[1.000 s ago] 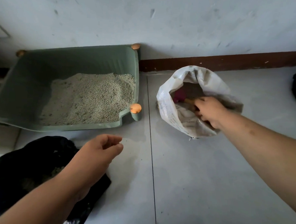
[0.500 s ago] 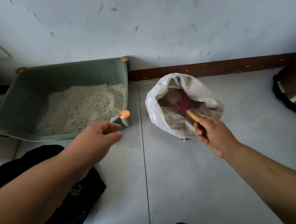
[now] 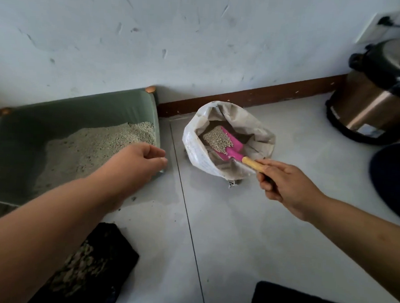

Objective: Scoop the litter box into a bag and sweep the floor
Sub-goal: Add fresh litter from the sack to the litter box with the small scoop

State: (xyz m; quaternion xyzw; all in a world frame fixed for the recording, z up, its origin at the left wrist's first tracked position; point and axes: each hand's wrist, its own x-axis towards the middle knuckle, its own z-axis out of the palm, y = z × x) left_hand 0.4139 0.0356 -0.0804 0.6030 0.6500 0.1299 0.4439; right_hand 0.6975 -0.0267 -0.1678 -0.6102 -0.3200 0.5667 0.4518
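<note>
A green litter box [image 3: 76, 103] with grey litter [image 3: 90, 145] stands on the floor against the wall at the left. My left hand [image 3: 138, 162] lies over its front right corner, fingers curled over the corner knob, which is hidden. Right of the box stands an open white sack [image 3: 195, 137]. My right hand [image 3: 285, 186] grips the wooden handle [image 3: 252, 164] of a pink scoop [image 3: 235, 145]. The scoop is inside the sack's mouth, heaped with clean-looking litter. A black bag [image 3: 95, 273] with clumps in it lies on the floor under my left forearm.
A steel pressure cooker [image 3: 378, 95] stands by the wall at the far right. A dark blue object [image 3: 392, 180] is in front of it. Another dark shape [image 3: 302, 302] sits at the bottom edge. A brown baseboard [image 3: 243, 98] runs behind the sack. The floor is pale tile.
My right hand drew back from inside the sack, bringing the scoop up full of litter. My left hand moved forward onto the litter box corner. The camera tilted up and right.
</note>
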